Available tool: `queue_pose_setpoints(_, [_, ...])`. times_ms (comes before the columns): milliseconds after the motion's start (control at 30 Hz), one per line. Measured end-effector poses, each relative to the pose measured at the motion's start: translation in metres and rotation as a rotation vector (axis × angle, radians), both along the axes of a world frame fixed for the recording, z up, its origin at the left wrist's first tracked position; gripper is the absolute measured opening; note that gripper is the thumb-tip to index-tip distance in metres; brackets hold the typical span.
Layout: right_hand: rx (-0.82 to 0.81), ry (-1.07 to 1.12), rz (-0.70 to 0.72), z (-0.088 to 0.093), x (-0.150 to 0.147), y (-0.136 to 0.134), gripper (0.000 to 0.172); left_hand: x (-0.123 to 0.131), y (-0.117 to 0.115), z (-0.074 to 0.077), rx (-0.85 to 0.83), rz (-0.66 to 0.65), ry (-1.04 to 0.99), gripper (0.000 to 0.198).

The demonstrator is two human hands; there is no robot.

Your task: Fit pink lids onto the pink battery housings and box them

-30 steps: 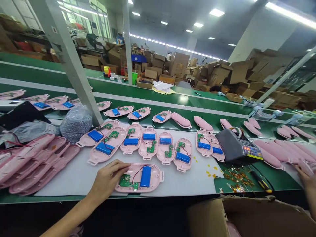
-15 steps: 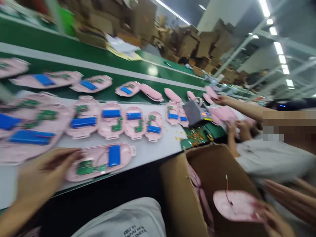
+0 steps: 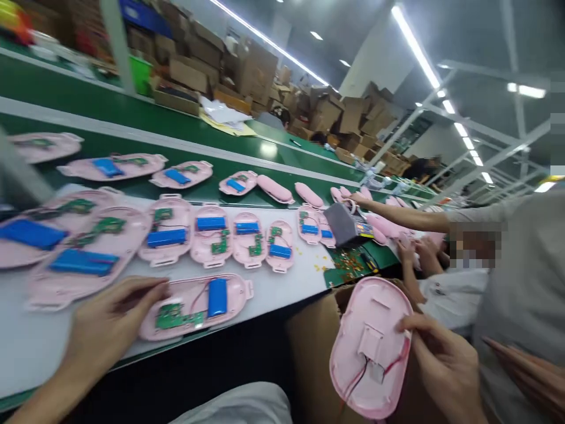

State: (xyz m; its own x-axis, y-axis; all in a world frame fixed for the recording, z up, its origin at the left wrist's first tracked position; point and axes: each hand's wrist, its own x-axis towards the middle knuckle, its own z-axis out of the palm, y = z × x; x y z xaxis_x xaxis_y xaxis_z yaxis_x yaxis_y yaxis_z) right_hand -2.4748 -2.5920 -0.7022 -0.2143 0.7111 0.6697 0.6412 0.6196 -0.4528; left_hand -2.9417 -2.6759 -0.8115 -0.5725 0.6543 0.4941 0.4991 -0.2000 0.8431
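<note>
At the near edge of the white work surface, my left hand (image 3: 112, 321) pinches the left end of a pink plastic shell half (image 3: 194, 288). A blue battery pack (image 3: 217, 297) and a green circuit board (image 3: 170, 316) are inside it. My right hand (image 3: 445, 359) grips another pink shell half (image 3: 348, 353) by its right rim, thumb on the inner face. That one is raised in front of the cardboard box (image 3: 313, 353), its inside towards me, with red and black wires and a small metallic piece. Its lower edge nearly leaves the view.
Several pink shells (image 3: 166, 229) with batteries and boards stand in a row behind. More shells (image 3: 112, 166) lie on the green bench (image 3: 176, 129). A grey device (image 3: 346, 225) stands at the row's right end. To the right, a co-worker's arm (image 3: 397, 213) reaches over the bench.
My right hand has lifted the wired shell half up out of the box area and tilted it upright towards me. My left hand keeps its hold on the battery shell.
</note>
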Motion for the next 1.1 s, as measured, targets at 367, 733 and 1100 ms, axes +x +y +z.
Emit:
queue_pose_setpoints(367, [-0.443, 0.291, 0.778, -0.031, -0.293, 0.054, 0.063, 0.019, -0.026, 0.009, 0.116, 0.04, 0.259, 0.013])
queue_pose_setpoints(733, [-0.254, 0.454, 0.756, -0.038, -0.319, 0.021, 0.057, 0.016, -0.029, 0.018, 0.113, 0.277, 0.561, 0.011])
queue_pose_setpoints(1100, [-0.614, 0.748, 0.648, -0.057, -0.319, 0.017, 0.066, 0.031, 0.003, 0.013, 0.301, 0.242, 0.035, 0.012])
